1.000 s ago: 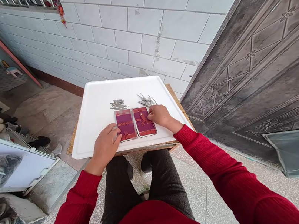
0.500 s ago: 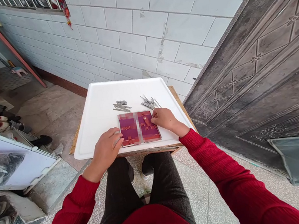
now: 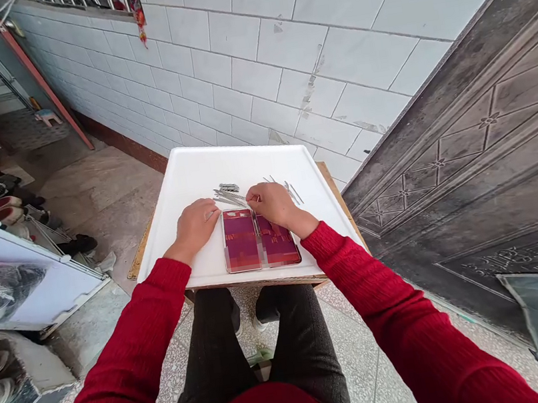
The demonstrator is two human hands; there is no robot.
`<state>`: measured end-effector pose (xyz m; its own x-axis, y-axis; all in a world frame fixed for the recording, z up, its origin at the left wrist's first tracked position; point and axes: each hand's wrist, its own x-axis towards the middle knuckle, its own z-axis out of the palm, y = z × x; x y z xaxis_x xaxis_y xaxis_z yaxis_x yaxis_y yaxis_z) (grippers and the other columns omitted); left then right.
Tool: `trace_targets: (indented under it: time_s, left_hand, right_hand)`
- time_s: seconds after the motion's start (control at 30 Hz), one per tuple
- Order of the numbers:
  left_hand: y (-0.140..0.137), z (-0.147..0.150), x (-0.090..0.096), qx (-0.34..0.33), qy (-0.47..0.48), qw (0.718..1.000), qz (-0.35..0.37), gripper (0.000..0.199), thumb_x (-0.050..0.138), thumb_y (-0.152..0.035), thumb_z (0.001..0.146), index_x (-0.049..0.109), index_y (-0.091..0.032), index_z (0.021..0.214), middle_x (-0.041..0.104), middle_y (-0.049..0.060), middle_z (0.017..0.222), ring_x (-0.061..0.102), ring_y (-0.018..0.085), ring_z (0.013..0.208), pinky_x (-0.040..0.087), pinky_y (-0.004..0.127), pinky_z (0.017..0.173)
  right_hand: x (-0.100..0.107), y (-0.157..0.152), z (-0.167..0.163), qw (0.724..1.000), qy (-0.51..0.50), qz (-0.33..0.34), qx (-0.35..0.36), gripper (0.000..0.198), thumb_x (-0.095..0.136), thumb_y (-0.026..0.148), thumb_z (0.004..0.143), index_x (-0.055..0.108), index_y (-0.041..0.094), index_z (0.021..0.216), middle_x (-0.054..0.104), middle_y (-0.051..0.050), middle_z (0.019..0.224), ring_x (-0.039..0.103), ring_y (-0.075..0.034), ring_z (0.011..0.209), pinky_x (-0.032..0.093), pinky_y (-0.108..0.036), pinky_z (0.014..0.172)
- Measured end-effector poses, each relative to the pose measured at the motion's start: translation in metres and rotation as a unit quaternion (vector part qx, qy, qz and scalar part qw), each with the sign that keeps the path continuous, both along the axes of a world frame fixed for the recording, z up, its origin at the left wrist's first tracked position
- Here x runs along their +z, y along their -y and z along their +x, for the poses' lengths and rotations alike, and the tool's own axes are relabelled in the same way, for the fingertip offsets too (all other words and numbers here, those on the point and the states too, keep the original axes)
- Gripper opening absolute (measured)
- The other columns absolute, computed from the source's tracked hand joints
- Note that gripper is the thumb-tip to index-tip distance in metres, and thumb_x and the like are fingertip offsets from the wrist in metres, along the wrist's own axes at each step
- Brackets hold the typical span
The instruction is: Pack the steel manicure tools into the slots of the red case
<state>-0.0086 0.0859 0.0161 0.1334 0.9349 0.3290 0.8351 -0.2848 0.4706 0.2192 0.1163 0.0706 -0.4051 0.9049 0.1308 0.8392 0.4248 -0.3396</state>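
Observation:
A manicure case (image 3: 242,246) lies opened flat on the white tray (image 3: 164,210), its dark red and purple inside with small loops facing up. My left hand (image 3: 196,226) rests at the case's upper left corner, palm down, fingers loosely stretched. Over the upper part of the right half is my right hand (image 3: 274,204), with thumb and forefinger drawn together near the spine's top edge. Whatever is between those fingertips is hidden. Several slim metal manicure tools (image 3: 228,197) lie just beyond the case. A second group of metal tools (image 3: 292,192) is partly covered by my right hand.
The tray sits on a wooden table (image 3: 334,185), in front of a white tiled wall (image 3: 262,88). A dark carved metal door (image 3: 471,131) stands close on the right. Shoes (image 3: 2,208) fill a rack at the left, beside a white panel (image 3: 30,264).
My right hand has moved left and away from me, from the case's right edge to near its spine. My left hand has shifted up to the upper left corner. The view has turned slightly.

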Motion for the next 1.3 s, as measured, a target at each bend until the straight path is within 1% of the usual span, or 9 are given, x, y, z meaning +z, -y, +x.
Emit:
trace_targets:
  time_s: [0.1,0.17,0.3,0.43,0.63,0.93,1.13,1.3]
  left_hand:
    - [0.001,-0.001,-0.007,-0.024,0.017,1.000,0.010,0.025,0.059,-0.038,0.097,0.078,-0.022,0.094,0.076,0.009,0.127,0.070,0.028,0.121,0.055,0.046,0.110]
    - [0.002,-0.001,-0.009,-0.031,0.016,0.999,0.015,0.022,0.063,-0.039,0.095,0.077,-0.022,0.095,0.076,0.008,0.127,0.069,0.028,0.121,0.054,0.046,0.111]
    - [0.003,0.001,-0.009,-0.036,-0.004,0.999,0.022,0.019,0.064,-0.039,0.095,0.075,-0.023,0.094,0.075,0.007,0.125,0.069,0.027,0.118,0.055,0.045,0.107]
    - [0.003,0.002,-0.008,-0.046,-0.019,0.998,0.029,0.020,0.063,-0.038,0.097,0.074,-0.023,0.093,0.075,0.007,0.124,0.069,0.027,0.115,0.055,0.044,0.105]
    - [0.004,0.003,-0.008,-0.034,-0.024,0.999,0.026,0.021,0.062,-0.038,0.096,0.076,-0.022,0.097,0.075,0.008,0.126,0.069,0.029,0.118,0.055,0.047,0.108]
    - [0.005,0.004,-0.007,-0.030,-0.017,0.999,0.026,0.021,0.063,-0.036,0.096,0.077,-0.021,0.100,0.076,0.009,0.127,0.069,0.029,0.121,0.054,0.047,0.110]
    - [0.005,0.004,-0.006,-0.028,-0.022,0.999,0.023,0.019,0.063,-0.035,0.095,0.076,-0.021,0.098,0.075,0.008,0.128,0.069,0.029,0.121,0.054,0.046,0.109]
    - [0.005,0.004,-0.005,-0.038,-0.025,0.999,0.021,0.021,0.061,-0.037,0.097,0.074,-0.021,0.095,0.075,0.008,0.127,0.069,0.029,0.119,0.055,0.046,0.108]
  right_hand:
    - [-0.003,-0.019,-0.018,1.000,-0.001,0.001,0.019,0.018,0.061,0.014,0.091,0.078,0.020,0.096,0.080,-0.005,0.102,0.067,-0.020,0.089,0.041,-0.028,0.072]
    - [-0.009,-0.028,-0.024,1.000,0.005,-0.006,0.025,0.017,0.063,0.014,0.089,0.078,0.020,0.096,0.079,-0.004,0.101,0.067,-0.019,0.088,0.041,-0.028,0.072]
    - [-0.022,-0.034,-0.023,0.999,-0.013,-0.029,0.024,0.018,0.063,0.012,0.089,0.077,0.020,0.096,0.078,-0.003,0.099,0.066,-0.019,0.087,0.042,-0.028,0.073]
    - [-0.030,-0.036,-0.019,0.999,-0.040,-0.020,0.021,0.018,0.062,0.013,0.089,0.077,0.019,0.097,0.077,-0.005,0.101,0.065,-0.019,0.089,0.042,-0.028,0.074]
    - [-0.031,-0.034,-0.016,0.999,-0.039,-0.007,0.027,0.021,0.059,0.013,0.090,0.078,0.019,0.098,0.075,-0.006,0.102,0.064,-0.020,0.089,0.042,-0.029,0.074]
    - [-0.031,-0.030,-0.013,1.000,-0.021,0.006,0.019,0.025,0.055,0.013,0.094,0.078,0.020,0.101,0.075,-0.007,0.105,0.065,-0.021,0.092,0.042,-0.030,0.074]
    - [-0.028,-0.025,-0.015,1.000,0.009,0.020,0.015,0.030,0.053,0.012,0.096,0.080,0.020,0.106,0.076,-0.008,0.109,0.066,-0.023,0.093,0.041,-0.032,0.074]
    - [-0.032,-0.024,-0.013,0.999,-0.005,0.026,0.029,0.031,0.053,0.015,0.097,0.082,0.022,0.107,0.077,-0.008,0.114,0.067,-0.023,0.100,0.043,-0.031,0.076]
